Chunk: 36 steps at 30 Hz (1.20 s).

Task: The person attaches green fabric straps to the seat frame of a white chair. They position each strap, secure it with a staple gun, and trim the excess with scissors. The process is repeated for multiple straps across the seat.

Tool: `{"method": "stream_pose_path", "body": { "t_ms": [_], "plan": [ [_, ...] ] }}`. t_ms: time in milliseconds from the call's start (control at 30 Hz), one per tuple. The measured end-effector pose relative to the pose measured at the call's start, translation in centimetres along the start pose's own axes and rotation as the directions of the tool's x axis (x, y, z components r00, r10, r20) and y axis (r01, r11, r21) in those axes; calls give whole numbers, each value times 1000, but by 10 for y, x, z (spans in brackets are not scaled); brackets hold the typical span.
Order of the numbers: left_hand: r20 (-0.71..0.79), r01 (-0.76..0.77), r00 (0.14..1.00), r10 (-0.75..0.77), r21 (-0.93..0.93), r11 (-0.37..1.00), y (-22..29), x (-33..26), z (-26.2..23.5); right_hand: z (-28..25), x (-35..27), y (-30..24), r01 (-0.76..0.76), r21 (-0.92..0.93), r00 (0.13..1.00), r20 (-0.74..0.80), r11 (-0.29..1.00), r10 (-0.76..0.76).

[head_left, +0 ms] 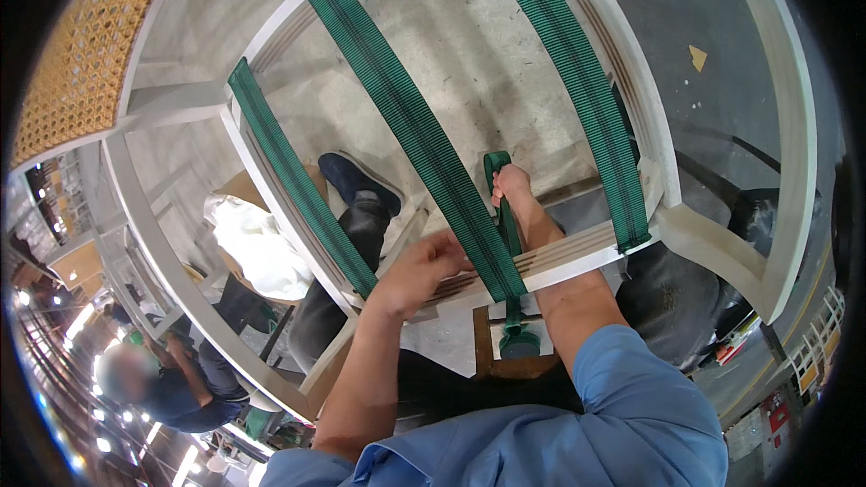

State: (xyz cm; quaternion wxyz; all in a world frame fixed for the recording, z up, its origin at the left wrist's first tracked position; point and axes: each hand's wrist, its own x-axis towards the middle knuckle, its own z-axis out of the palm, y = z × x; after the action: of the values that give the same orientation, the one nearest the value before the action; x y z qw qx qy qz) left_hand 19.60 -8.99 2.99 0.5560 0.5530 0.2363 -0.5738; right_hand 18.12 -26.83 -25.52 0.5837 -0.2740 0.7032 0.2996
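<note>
A white wooden chair frame (pixel 631 81) lies in front of me, with green webbing straps stretched across its seat opening. My left hand (pixel 419 272) rests on the near rail (pixel 577 248), fingers extended toward the middle strap (pixel 397 113); their tips are partly hidden at its edge. My right forearm passes beneath the near rail. Inside the opening my right hand (pixel 511 184) is closed around a loose green webbing strap (pixel 508 225), which runs down beside the middle strap. Below the rail, more green webbing (pixel 517 343) hangs by a wooden piece (pixel 483 343).
A left strap (pixel 298 171) and a right strap (pixel 573 72) also span the frame. A woven cane panel (pixel 86 45) stands at upper left. White cloth or plastic (pixel 257 248) lies left of my leg and shoe (pixel 356 180). Another person (pixel 185 388) sits at lower left.
</note>
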Motion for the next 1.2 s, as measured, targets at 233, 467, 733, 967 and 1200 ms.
{"method": "stream_pose_path", "body": {
  "t_ms": [233,467,733,967,1200],
  "plan": [
    [-39,402,914,-404,223,888,-1,85,27,5,6,-1,4,-68,999,49,998,0],
    [70,471,870,-489,-414,779,8,107,49,12,42,3,484,-494,853,449,722,-264],
    [24,352,911,-413,-570,742,6,102,51,23,-8,-11,485,-385,836,468,785,-286],
    [112,258,965,-235,-545,798,-2,100,42,-10,-60,-30,194,48,786,591,980,-184],
    [252,141,968,11,-576,805,-1,99,35,-131,-168,20,494,-861,869,494,118,-36]
  ]
}}
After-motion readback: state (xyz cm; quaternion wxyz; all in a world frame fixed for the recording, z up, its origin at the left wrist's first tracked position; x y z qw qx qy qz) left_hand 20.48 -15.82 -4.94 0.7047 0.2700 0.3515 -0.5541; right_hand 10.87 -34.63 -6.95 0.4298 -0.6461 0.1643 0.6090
